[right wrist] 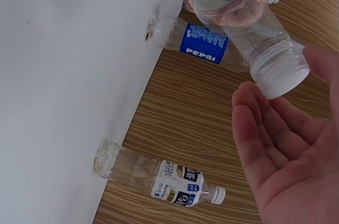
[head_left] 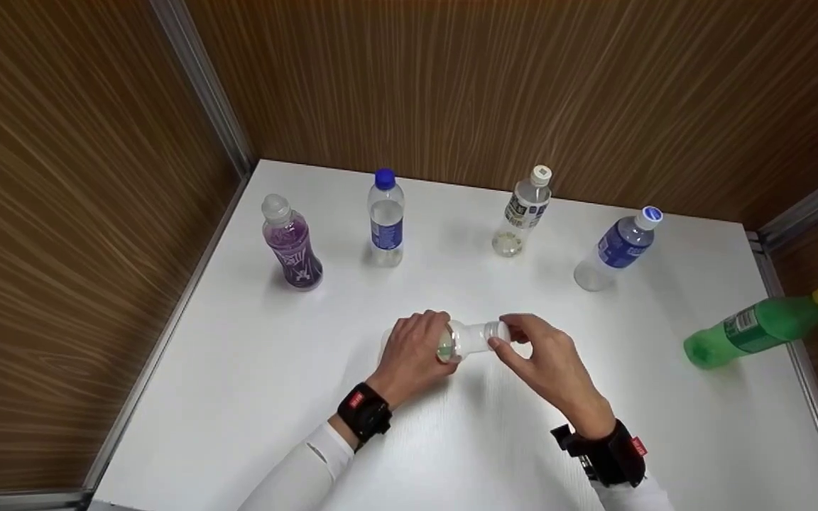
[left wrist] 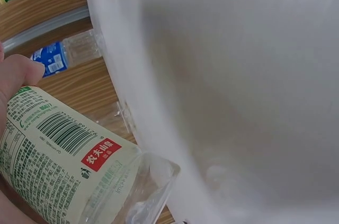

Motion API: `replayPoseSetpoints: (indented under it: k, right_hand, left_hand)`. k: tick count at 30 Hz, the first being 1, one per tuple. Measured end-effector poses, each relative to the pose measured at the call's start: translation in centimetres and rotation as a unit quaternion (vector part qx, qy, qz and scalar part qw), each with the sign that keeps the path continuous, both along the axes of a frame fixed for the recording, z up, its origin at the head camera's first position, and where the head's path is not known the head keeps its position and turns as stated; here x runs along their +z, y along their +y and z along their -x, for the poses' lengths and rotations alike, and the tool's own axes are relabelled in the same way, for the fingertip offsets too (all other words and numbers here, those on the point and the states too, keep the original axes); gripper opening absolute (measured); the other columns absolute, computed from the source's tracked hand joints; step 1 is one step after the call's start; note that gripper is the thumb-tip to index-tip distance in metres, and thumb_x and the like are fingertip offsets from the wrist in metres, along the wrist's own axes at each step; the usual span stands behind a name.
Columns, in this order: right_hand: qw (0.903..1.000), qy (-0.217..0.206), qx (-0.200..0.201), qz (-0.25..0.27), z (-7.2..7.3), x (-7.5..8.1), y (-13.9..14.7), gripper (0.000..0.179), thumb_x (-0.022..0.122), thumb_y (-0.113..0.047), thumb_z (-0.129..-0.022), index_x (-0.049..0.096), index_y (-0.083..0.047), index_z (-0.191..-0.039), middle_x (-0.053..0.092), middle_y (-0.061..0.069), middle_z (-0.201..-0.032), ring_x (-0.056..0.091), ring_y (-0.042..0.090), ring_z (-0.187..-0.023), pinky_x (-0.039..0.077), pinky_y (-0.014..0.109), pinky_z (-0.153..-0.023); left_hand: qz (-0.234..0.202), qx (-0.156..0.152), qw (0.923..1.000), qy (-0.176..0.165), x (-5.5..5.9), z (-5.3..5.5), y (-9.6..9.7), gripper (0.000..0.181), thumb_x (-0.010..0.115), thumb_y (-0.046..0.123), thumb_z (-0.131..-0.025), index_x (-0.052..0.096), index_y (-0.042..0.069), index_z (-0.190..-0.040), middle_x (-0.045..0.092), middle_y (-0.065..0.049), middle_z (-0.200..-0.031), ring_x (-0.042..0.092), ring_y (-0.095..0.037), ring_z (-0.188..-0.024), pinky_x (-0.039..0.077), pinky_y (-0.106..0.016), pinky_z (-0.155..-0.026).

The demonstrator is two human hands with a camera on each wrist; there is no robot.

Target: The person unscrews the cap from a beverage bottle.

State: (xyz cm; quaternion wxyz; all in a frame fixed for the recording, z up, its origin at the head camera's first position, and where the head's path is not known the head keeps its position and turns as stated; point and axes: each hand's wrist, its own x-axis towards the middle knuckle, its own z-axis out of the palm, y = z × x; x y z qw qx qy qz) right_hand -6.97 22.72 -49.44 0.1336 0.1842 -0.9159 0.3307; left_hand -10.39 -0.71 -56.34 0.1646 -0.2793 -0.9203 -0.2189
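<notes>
My left hand (head_left: 415, 349) grips a clear plastic bottle (head_left: 471, 338) by its body, and the bottle lies tilted toward the right. Its pale green label (left wrist: 63, 150) with a barcode and a red patch shows in the left wrist view. A white cap (right wrist: 283, 75) sits on the bottle's neck. Around this cap is my right hand (head_left: 554, 362), thumb at one side and fingers at the other. In the right wrist view the thumb is right at the cap's edge, while the loosely bent fingers stand a little apart from it.
Upright along the back stand a purple drink bottle (head_left: 294, 248), a blue-capped bottle (head_left: 386, 234), a white-capped bottle (head_left: 522, 213) and a blue-labelled bottle (head_left: 618, 248). A green bottle (head_left: 750, 330) with a yellow cap is at the right. Wood-grain panels (head_left: 451, 85) enclose the white table (head_left: 238, 397).
</notes>
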Motion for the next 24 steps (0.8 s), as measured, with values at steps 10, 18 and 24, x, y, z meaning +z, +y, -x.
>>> replayPoseSetpoints:
  k: [10,18,24]
  right_hand:
    - [0.998,0.002,0.061,0.018,0.2,-0.4,0.9,0.041,0.082,-0.013,-0.089,0.066,-0.003,-0.125,0.069,0.0,-0.109,0.067,0.013,-0.096,0.059,0.042,-0.081]
    - [0.9917,-0.007,0.119,0.047,0.3,-0.6,1.1,0.044,0.079,-0.004,-0.09,0.062,-0.005,-0.13,0.064,-0.003,-0.122,0.068,0.012,-0.1,0.06,0.036,-0.085]
    - [0.9916,-0.011,0.123,0.039,0.2,-0.7,1.2,0.048,0.079,-0.002,-0.088,0.061,-0.008,-0.132,0.063,-0.004,-0.123,0.068,0.013,-0.102,0.06,0.037,-0.086]
  left_hand:
    - [0.0,-0.002,1.0,-0.004,0.0,0.0,0.0,0.063,0.091,0.037,-0.071,0.059,0.009,-0.118,0.066,-0.002,-0.102,0.064,-0.021,-0.09,0.053,-0.037,-0.079]
    - [-0.004,-0.008,0.9999,-0.009,-0.4,-0.1,-0.1,0.062,0.091,0.037,-0.072,0.059,0.009,-0.118,0.065,-0.002,-0.101,0.064,-0.02,-0.089,0.054,-0.037,-0.079]
    - [-0.005,-0.007,0.9997,-0.022,-0.3,-0.3,-0.1,0.062,0.091,0.037,-0.071,0.059,0.01,-0.117,0.064,-0.001,-0.1,0.064,-0.02,-0.09,0.054,-0.037,-0.081]
